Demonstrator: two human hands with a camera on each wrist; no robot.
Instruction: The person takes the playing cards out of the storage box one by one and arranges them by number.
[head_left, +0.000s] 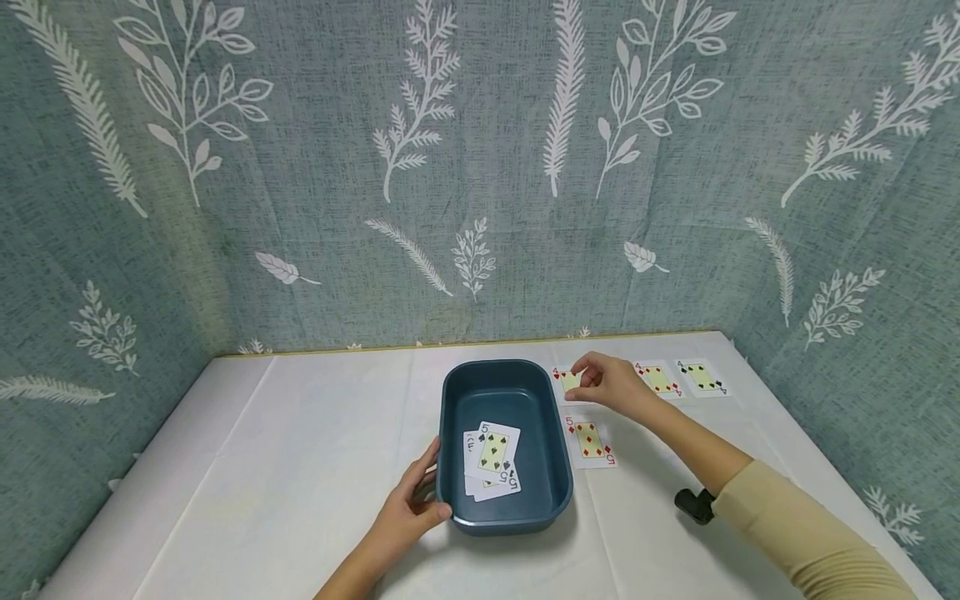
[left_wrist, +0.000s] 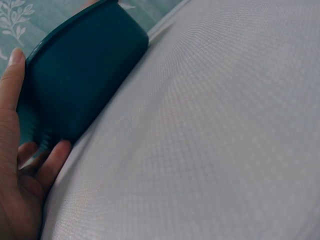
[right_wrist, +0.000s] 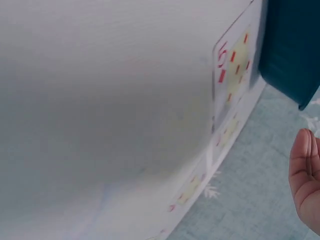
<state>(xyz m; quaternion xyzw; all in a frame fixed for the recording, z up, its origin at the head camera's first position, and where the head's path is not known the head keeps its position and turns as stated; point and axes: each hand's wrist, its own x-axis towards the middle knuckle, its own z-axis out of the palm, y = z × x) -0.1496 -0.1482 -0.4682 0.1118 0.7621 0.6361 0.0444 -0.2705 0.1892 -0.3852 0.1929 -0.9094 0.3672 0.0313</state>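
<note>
A dark blue plastic tub [head_left: 504, 527] stands on the white-covered table. My left hand [head_left: 405, 508] grips its near left side, thumb at the rim and fingers against the outer wall. In the left wrist view, the fingertips [left_wrist: 59, 150] lie low at the tub's base. Inside the tub lies a small overlapping pile with the five of spades [head_left: 493, 450] on top. To the tub's right, my right hand [head_left: 611, 383] hovers over the four of hearts [head_left: 567, 382], which it partly covers. Its thumb and fingers are bent with a gap between them, and no card shows in that gap.
The five of diamonds [head_left: 590, 442] lies close to the tub's right wall. Behind the right hand are the four of diamonds [head_left: 660, 380] and the four of spades [head_left: 702, 378]. A patterned blue-green cloth [head_left: 480, 167] hangs behind the table. A small black device [head_left: 696, 506] is at the right wrist.
</note>
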